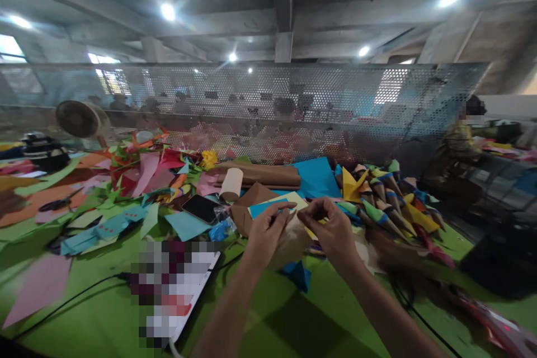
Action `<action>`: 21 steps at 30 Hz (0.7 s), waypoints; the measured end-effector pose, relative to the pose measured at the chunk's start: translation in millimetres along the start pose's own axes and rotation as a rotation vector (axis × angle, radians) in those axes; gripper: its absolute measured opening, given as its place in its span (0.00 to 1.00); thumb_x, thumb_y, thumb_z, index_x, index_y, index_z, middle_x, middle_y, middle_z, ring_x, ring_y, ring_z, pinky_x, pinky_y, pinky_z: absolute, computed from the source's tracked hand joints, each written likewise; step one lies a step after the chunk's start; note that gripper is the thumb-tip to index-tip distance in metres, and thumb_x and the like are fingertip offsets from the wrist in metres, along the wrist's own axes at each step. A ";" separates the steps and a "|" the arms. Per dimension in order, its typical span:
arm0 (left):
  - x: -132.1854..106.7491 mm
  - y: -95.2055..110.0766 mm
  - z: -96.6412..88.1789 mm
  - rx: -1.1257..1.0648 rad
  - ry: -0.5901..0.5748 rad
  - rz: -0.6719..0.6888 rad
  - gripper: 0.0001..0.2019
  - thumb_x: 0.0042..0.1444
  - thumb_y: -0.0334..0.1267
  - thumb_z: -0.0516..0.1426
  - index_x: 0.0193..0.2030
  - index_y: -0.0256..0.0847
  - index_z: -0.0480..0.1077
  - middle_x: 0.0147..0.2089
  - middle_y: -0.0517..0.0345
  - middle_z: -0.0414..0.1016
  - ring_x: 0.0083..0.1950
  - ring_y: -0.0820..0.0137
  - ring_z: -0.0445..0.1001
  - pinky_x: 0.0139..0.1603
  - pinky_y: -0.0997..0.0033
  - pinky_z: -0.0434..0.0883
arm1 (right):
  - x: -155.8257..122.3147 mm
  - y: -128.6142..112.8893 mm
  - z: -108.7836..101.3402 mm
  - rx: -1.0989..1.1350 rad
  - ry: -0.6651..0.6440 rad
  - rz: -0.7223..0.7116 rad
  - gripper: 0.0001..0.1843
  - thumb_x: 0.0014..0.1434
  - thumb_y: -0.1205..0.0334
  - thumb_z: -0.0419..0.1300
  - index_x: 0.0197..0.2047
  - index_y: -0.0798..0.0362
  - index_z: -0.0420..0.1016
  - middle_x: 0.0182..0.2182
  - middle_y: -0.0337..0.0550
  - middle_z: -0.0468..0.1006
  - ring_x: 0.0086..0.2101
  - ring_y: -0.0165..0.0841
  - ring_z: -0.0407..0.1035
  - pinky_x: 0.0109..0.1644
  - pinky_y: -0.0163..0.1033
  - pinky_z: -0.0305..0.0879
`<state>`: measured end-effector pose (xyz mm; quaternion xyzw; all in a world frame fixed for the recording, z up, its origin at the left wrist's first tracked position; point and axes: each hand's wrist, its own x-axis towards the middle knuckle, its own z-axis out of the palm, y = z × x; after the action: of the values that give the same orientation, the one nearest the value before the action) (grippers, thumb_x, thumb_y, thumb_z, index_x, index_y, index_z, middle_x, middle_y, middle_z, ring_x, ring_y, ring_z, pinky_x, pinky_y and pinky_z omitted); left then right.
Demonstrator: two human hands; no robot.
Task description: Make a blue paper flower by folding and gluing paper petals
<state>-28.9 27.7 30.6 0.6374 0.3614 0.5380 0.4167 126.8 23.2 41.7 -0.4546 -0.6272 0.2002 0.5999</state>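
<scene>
My left hand (267, 230) and my right hand (329, 229) are raised together over a green table (268, 319), both pinching a pale tan folded paper piece (293, 238) between their fingertips. The left hand's fingers curl round its left side, and the right hand's thumb and fingers are closed on its top right. Just behind the hands lie brown paper sheets (251, 201) and a blue sheet (315, 177). A small blue paper scrap (298, 274) lies on the table below the hands.
Several folded paper cones (388, 201) lie in a row at the right. Coloured paper scraps (126, 190), scissors (59, 201), a black phone (201, 208) and a tape roll (231, 183) cover the left. A blurred tablet (176, 285) with cable lies front left. A perforated metal screen (268, 106) stands behind; a person (464, 134) sits far right.
</scene>
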 end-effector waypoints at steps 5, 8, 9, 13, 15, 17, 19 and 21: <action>0.2 -0.5 -2.1 0.011 -0.093 -0.012 0.17 0.60 0.45 0.57 0.53 0.44 0.75 0.38 0.57 0.78 0.37 0.67 0.73 0.39 0.73 0.68 | 1.4 4.9 -4.5 -0.125 -0.045 -0.116 0.08 0.53 0.62 0.62 0.29 0.48 0.65 0.25 0.35 0.68 0.27 0.32 0.62 0.32 0.37 0.60; 1.3 -5.0 -2.6 0.074 -0.116 0.082 0.13 0.62 0.41 0.55 0.48 0.43 0.77 0.46 0.53 0.78 0.46 0.65 0.74 0.47 0.71 0.69 | 1.9 5.3 -7.7 -0.219 -0.114 -0.180 0.06 0.54 0.65 0.61 0.31 0.48 0.65 0.27 0.36 0.69 0.29 0.33 0.64 0.34 0.37 0.61; 1.9 -7.4 -3.0 0.102 -0.114 0.113 0.12 0.61 0.40 0.55 0.47 0.43 0.78 0.47 0.53 0.78 0.47 0.64 0.74 0.48 0.70 0.68 | 2.0 4.4 -8.8 -0.254 -0.136 -0.195 0.06 0.53 0.66 0.60 0.31 0.48 0.65 0.28 0.37 0.69 0.29 0.33 0.65 0.34 0.37 0.60; 4.2 -16.2 -4.0 0.206 -0.086 0.171 0.09 0.59 0.35 0.55 0.40 0.42 0.78 0.39 0.54 0.77 0.42 0.66 0.73 0.41 0.72 0.68 | 1.9 -2.2 -12.3 -0.391 -0.196 -0.225 0.07 0.51 0.69 0.59 0.30 0.49 0.65 0.28 0.38 0.70 0.30 0.35 0.66 0.34 0.37 0.60; 4.5 -17.5 -3.7 0.228 -0.069 0.162 0.08 0.58 0.36 0.56 0.38 0.41 0.77 0.37 0.55 0.76 0.38 0.67 0.71 0.39 0.72 0.67 | 2.1 -4.6 -13.1 -0.427 -0.214 -0.239 0.07 0.51 0.69 0.59 0.30 0.48 0.65 0.29 0.39 0.70 0.30 0.35 0.66 0.34 0.37 0.60; 4.2 -16.8 -2.7 0.224 -0.048 0.144 0.06 0.56 0.36 0.58 0.36 0.41 0.77 0.36 0.56 0.77 0.36 0.68 0.71 0.38 0.72 0.67 | 2.3 -4.8 -13.5 -0.440 -0.220 -0.262 0.06 0.52 0.69 0.58 0.31 0.48 0.65 0.29 0.39 0.71 0.31 0.35 0.67 0.35 0.37 0.61; 3.7 -15.3 -1.5 0.201 -0.029 0.122 0.05 0.55 0.36 0.58 0.35 0.41 0.77 0.35 0.56 0.78 0.36 0.68 0.73 0.37 0.72 0.68 | 2.6 -3.4 -13.6 -0.446 -0.214 -0.281 0.06 0.52 0.68 0.58 0.31 0.48 0.65 0.29 0.40 0.71 0.31 0.35 0.67 0.35 0.37 0.61; 3.2 -14.3 -0.3 0.178 -0.018 0.101 0.05 0.55 0.37 0.59 0.33 0.41 0.76 0.35 0.57 0.78 0.37 0.67 0.74 0.37 0.72 0.69 | 2.7 -1.4 -13.7 -0.464 -0.213 -0.293 0.05 0.54 0.68 0.58 0.31 0.48 0.65 0.30 0.40 0.71 0.31 0.35 0.67 0.35 0.37 0.61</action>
<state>-28.9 36.3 18.7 0.6942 0.3713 0.5182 0.3341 139.5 20.6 47.1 -0.4606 -0.7746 0.0094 0.4334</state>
